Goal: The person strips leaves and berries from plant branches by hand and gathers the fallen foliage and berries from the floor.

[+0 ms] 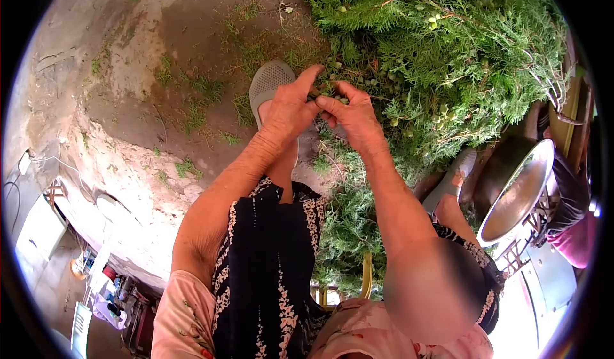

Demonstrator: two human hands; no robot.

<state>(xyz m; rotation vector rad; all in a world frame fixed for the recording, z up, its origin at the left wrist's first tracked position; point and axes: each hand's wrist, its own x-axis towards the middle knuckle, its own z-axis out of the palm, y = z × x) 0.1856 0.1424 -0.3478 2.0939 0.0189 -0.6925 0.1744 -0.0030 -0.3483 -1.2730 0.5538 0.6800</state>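
Pink sleeve: nearest the lens, your printed sleeve (pixel 176 320) fills the bottom left corner.
Ground: bare earth (pixel 192 13) spreads out on your left, with loose green scraps (pixel 208 89) scattered over it.
Greenery: and what a heap! The cut foliage (pixel 460 58) banks up ahead and to your right, thick and leafy; plenty appears left to work through.
Basin: over on the right sits a metal basin (pixel 536 173) holding some fine material; by the look of it, a portion is done, though you can't tell exactly what's inside.
Hands: left hand (pixel 289 111) and right hand (pixel 353 117) meet at the heap's edge, thumbs and fingers pinched together.
Sprig: right there between your fingertips, a small green sprig (pixel 327 94), gripped from both sides, this one looking unfinished.
Pods: little pale-green pods (pixel 435 21) dot the branches, seemingly unpicked.
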